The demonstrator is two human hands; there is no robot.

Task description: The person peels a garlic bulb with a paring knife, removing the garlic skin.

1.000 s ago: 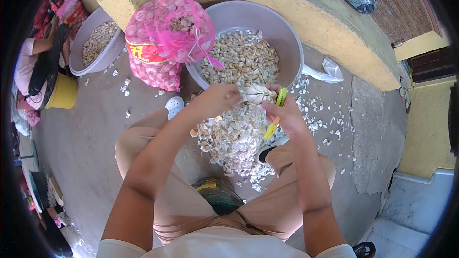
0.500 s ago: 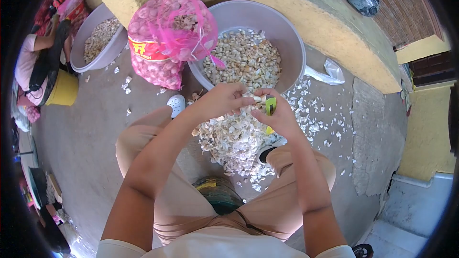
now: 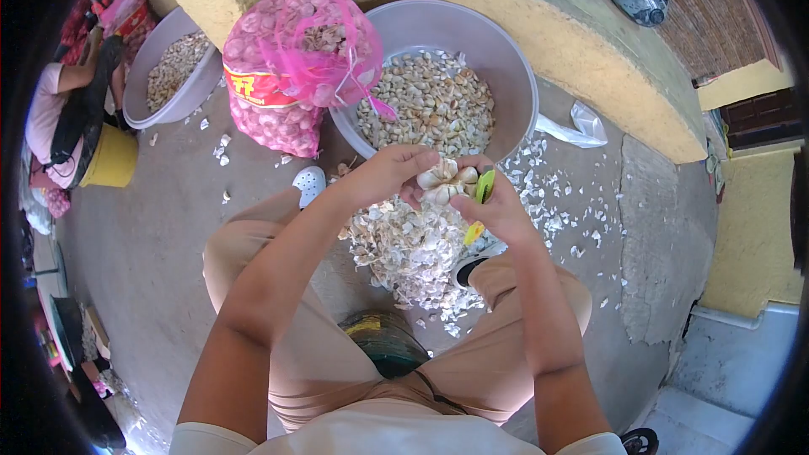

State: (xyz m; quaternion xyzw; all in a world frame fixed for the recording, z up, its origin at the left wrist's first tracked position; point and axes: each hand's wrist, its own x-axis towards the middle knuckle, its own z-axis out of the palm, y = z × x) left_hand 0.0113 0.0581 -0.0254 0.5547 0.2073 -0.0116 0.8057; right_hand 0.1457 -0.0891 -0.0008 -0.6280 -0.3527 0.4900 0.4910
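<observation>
A garlic bulb [image 3: 444,180], its cloves partly spread, is held between my two hands above the peel heap. My left hand [image 3: 403,173] has its fingers closed around the bulb's left side. In my right hand [image 3: 495,209] is a lime-green and yellow utility knife [image 3: 484,187], lying against the palm; its blade I cannot make out. The thumb and forefinger of that hand also touch the bulb's right side. Below lies a pile of white garlic skins [image 3: 413,244]. Just beyond my hands stands a large pale tub [image 3: 524,109] with many loose garlic cloves [image 3: 430,101] in it.
A pink mesh sack of garlic [image 3: 278,118] leans by the tub, near a yellow wall [image 3: 539,46]. At left, another person [image 3: 72,88] sits by a second tub [image 3: 139,76] and a yellow bucket [image 3: 114,156]. A plastic bag [image 3: 581,128] lies right of the tub.
The garlic bulb, mostly hidden by my fingers before, now shows with its cloves spread. My hands have parted slightly, and the knife has tilted and shifted a little right.
</observation>
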